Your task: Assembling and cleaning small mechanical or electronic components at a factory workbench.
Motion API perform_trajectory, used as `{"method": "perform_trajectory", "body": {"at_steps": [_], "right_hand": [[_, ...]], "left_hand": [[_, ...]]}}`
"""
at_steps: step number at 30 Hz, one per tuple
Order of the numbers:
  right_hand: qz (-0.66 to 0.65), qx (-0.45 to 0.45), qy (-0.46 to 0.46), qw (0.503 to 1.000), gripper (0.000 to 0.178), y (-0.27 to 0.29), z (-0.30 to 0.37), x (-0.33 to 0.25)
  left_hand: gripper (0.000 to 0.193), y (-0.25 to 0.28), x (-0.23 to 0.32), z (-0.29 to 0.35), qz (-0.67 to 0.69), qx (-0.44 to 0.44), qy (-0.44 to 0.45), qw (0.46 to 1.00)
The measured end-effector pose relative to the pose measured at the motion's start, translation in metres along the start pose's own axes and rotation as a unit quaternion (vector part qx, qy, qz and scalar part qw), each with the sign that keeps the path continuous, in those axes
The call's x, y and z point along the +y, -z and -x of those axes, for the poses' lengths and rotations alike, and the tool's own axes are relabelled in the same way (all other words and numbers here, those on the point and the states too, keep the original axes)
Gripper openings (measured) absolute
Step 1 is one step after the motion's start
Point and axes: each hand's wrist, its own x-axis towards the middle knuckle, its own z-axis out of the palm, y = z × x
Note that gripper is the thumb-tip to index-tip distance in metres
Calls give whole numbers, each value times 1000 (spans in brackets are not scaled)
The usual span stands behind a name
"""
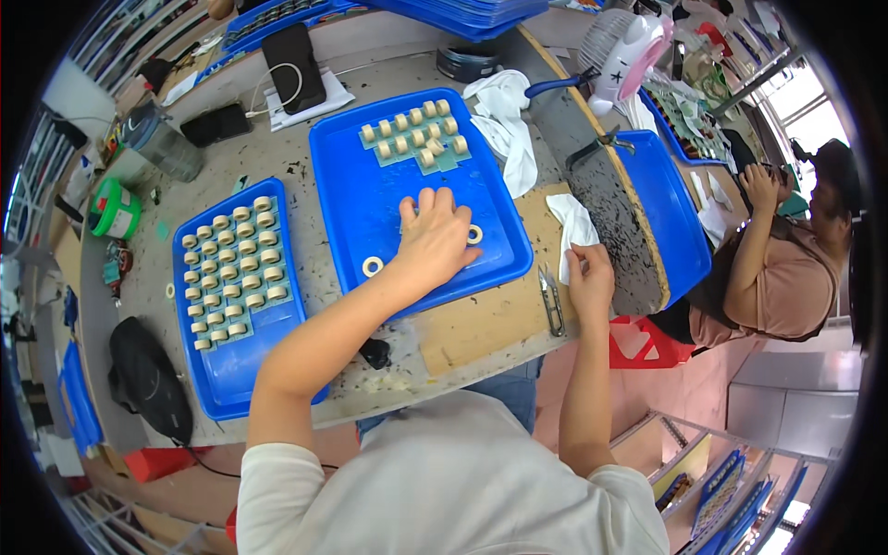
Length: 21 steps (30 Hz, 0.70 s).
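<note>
My left hand [433, 239] reaches down into a large blue tray [338, 217], its fingers bent. Between thumb and index finger sits a cream ring [474, 234]; the other fingertips are partly hidden. Another cream ring [372, 266] lies flat to its left in the same tray. Farther back in that tray, several cream rings stand on edge on green circuit boards [435, 165]. My right hand [591, 276] is by the cardboard at the right, thumb and fingers pinched on the lower end of a white cloth [575, 222]. Small thread snips [552, 301] lie just left of it.
A second blue tray [250, 351] at left carries rows of boards with cream rings. A wooden-edged divider [638, 208] borders the right side. Around are a white cloth bundle [507, 125], a black pouch [148, 370], a green tub [116, 208] and a fan [622, 60]. A person [786, 268] sits at right.
</note>
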Motion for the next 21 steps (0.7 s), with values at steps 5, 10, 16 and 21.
{"method": "perform_trajectory", "body": {"at_steps": [5,10,16,21], "right_hand": [[-7,-3,-16,1000,10,5,-1,0],[-12,3,-6,1000,10,4,-1,2],[-26,5,-8,1000,10,4,0,8],[-39,7,-12,999,9,5,-1,6]], "left_hand": [[36,-15,6,-2,-7,52,4,999],[38,-16,10,-3,-43,60,47,996],[38,-16,14,-5,-57,59,73,994],[34,-7,6,2,-77,90,101,988]]}}
